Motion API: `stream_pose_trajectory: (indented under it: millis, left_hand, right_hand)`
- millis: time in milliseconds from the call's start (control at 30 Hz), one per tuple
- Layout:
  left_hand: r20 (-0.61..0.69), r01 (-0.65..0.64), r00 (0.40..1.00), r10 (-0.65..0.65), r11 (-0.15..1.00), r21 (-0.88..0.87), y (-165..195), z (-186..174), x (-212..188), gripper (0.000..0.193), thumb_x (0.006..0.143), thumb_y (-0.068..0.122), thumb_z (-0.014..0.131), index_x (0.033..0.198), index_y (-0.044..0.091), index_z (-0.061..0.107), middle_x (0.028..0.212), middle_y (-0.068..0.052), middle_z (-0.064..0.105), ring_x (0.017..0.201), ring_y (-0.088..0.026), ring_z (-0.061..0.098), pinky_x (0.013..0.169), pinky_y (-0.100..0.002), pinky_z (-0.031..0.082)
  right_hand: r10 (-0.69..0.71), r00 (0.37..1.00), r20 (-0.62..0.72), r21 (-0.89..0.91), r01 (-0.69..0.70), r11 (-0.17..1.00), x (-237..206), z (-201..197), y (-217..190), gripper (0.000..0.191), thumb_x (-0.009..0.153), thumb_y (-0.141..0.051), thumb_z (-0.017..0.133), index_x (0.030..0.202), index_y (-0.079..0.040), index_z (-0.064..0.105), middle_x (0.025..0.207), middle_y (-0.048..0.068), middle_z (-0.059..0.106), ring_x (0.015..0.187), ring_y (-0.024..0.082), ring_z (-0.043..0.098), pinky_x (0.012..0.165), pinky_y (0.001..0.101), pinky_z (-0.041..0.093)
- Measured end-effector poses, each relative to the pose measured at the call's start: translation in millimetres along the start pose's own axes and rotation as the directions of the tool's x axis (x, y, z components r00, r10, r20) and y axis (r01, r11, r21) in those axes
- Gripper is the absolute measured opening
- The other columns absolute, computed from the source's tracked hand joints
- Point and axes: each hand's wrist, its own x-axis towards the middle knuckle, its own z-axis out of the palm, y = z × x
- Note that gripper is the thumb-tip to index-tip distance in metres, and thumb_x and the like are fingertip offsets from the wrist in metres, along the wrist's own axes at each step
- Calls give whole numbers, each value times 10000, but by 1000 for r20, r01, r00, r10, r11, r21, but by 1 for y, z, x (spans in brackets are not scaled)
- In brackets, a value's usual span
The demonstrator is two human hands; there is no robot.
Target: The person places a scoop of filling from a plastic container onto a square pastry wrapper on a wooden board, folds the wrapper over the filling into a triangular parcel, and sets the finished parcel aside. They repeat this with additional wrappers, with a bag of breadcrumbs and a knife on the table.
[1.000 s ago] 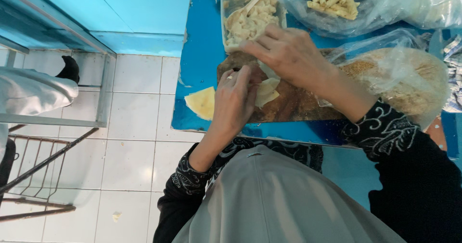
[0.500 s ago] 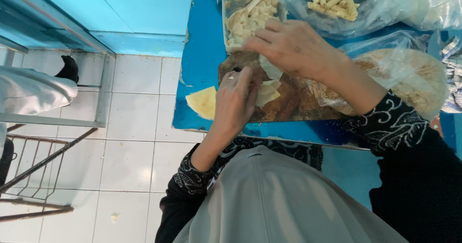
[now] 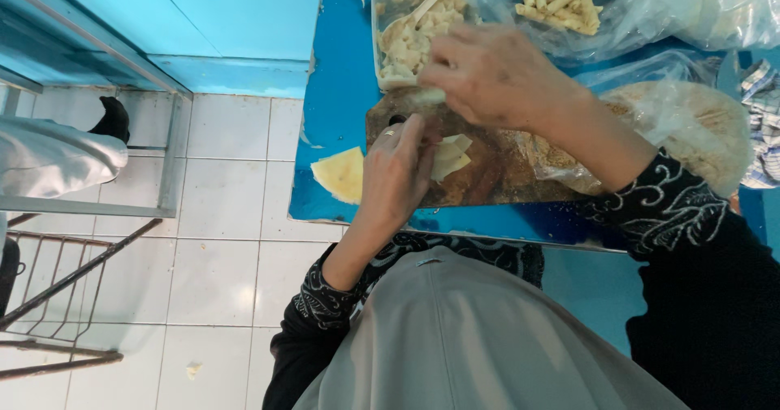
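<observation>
Since the earlier frames my right hand (image 3: 496, 77) has slid a little left, over the near end of the filling tub, while my left hand (image 3: 398, 170) has stayed put on the board.

Head view, the only one I have: the left hand lies flat, fingers loosely together, pressing the pale pastry sheet (image 3: 449, 156) onto the wooden board (image 3: 504, 166); it pins the sheet and does not grip it. The right hand is curled, fingertips pinched round a pale roll or a bit of filling at the board's far edge; I cannot tell how tightly.

A spare wrapper (image 3: 341, 174) lies on the blue table (image 3: 333, 93), just beside its edge, so I judge a brush of my left wrist could knock it to the floor. The clear tub of filling (image 3: 406, 36) touches the board; a nudge could tip it. Too hard a pinch may tear the thin sheet.
</observation>
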Motion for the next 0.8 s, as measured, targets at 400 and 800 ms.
stream_pose_trajectory:
  millis: [400, 800]
  left_hand:
    - [4, 7, 1000, -7, 1000, -19, 4, -3, -1, 221, 920, -20, 679, 1102, 70, 591, 1008, -105, 696, 953, -354, 669, 790, -455, 515]
    - [12, -5, 1000, 5, 1000, 3, 8, -7, 4, 197, 938, 0, 677, 1121, 59, 630, 1029, -102, 678, 993, -336, 663, 820, -439, 522]
  right_hand:
    - [89, 994, 60, 25, -91, 996, -34, 6, -36, 87, 836, -175, 721, 910, -131, 716, 951, 31, 598, 962, 214, 607, 767, 354, 463]
    - [381, 924, 30, 336, -368, 867, -36, 3, -43, 130, 818, -157, 799, 937, -120, 761, 926, 56, 627, 910, 264, 621, 705, 401, 502]
